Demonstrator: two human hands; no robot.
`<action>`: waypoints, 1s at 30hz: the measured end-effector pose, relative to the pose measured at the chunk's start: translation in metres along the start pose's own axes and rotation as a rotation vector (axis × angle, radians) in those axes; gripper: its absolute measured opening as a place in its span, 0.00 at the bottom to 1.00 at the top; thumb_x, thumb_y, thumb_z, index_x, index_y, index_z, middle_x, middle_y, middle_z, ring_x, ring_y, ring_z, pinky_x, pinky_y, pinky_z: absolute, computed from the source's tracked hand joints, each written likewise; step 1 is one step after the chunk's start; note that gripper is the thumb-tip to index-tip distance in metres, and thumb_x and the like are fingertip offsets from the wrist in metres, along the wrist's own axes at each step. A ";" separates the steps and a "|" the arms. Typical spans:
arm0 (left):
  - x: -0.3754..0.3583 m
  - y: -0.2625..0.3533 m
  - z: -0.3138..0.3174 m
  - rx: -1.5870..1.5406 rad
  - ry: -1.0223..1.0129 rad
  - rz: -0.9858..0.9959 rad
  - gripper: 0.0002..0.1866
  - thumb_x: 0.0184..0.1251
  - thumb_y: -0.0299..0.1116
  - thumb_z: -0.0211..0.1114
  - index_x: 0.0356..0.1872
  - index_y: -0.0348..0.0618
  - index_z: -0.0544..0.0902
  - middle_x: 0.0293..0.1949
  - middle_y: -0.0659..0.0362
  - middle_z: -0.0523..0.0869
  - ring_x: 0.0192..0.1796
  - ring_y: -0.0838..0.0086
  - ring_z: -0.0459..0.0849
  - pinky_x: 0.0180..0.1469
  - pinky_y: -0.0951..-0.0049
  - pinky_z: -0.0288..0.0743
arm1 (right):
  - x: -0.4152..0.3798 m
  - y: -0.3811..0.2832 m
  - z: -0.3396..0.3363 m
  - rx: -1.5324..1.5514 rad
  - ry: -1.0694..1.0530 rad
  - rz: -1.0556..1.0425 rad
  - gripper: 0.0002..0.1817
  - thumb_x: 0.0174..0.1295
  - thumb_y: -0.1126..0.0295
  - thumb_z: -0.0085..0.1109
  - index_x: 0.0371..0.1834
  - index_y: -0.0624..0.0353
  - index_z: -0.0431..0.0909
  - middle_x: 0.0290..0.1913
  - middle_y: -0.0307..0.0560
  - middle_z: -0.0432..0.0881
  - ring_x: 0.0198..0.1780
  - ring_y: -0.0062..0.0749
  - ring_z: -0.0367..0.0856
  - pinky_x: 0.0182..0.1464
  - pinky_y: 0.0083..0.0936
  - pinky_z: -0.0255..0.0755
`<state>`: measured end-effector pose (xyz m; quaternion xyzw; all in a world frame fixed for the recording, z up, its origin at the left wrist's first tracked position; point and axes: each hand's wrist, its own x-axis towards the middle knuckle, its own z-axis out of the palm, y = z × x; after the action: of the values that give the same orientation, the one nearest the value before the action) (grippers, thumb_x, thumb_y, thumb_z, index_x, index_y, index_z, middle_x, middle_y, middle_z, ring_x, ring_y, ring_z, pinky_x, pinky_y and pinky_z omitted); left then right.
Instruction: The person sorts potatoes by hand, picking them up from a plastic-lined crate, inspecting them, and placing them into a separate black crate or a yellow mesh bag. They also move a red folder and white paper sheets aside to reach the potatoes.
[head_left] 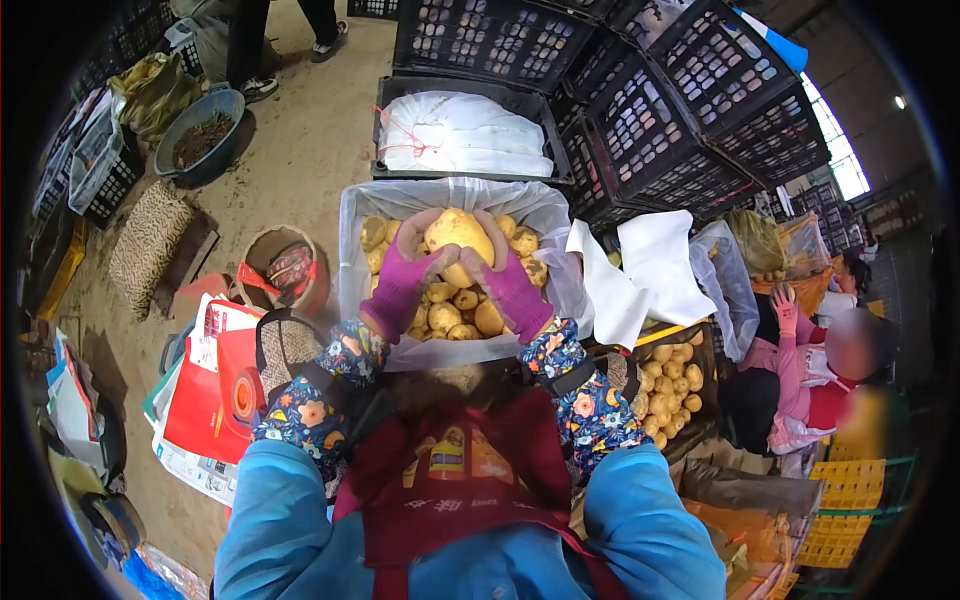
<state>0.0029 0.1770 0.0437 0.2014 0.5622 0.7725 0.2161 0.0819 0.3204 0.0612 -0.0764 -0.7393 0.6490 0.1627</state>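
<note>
My left hand, in a purple glove with a paler fingertip area, is closed round one side of a large yellow potato. My right hand, gloved the same way, grips the opposite side, and the thumbs come close together at its lower edge. Both hands are above a crate lined with clear plastic. Inside it lie many potatoes, partly covered by my hands. Flower-patterned sleeve covers reach up both my forearms.
Beyond stands a black crate holding a white wrapped bundle. Black crates are stacked at right, near white sheets and a potato pile. A bucket and red packaging lie left. A person sits right.
</note>
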 end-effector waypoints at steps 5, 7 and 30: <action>0.002 0.000 -0.025 0.410 0.038 0.269 0.25 0.68 0.41 0.67 0.59 0.36 0.76 0.56 0.56 0.80 0.55 0.73 0.80 0.54 0.70 0.77 | -0.005 -0.014 -0.002 0.617 -0.181 0.394 0.38 0.68 0.53 0.60 0.75 0.57 0.56 0.63 0.43 0.71 0.56 0.24 0.76 0.53 0.23 0.75; 0.005 -0.002 -0.028 0.868 0.050 0.539 0.24 0.70 0.45 0.64 0.58 0.37 0.78 0.54 0.57 0.81 0.53 0.74 0.81 0.52 0.71 0.77 | -0.006 -0.011 -0.005 0.516 -0.174 0.364 0.39 0.65 0.55 0.61 0.75 0.57 0.57 0.61 0.43 0.73 0.55 0.22 0.77 0.48 0.18 0.76; 0.003 0.015 -0.027 0.583 0.002 0.323 0.19 0.75 0.38 0.52 0.59 0.37 0.78 0.49 0.47 0.84 0.51 0.63 0.84 0.53 0.68 0.76 | 0.003 -0.008 0.003 -0.316 -0.099 -0.271 0.42 0.47 0.68 0.76 0.67 0.62 0.66 0.63 0.52 0.73 0.64 0.39 0.74 0.65 0.32 0.68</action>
<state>-0.0164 0.1534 0.0506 0.3407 0.7206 0.6033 0.0236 0.0784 0.3178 0.0690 0.0310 -0.8426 0.4999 0.1981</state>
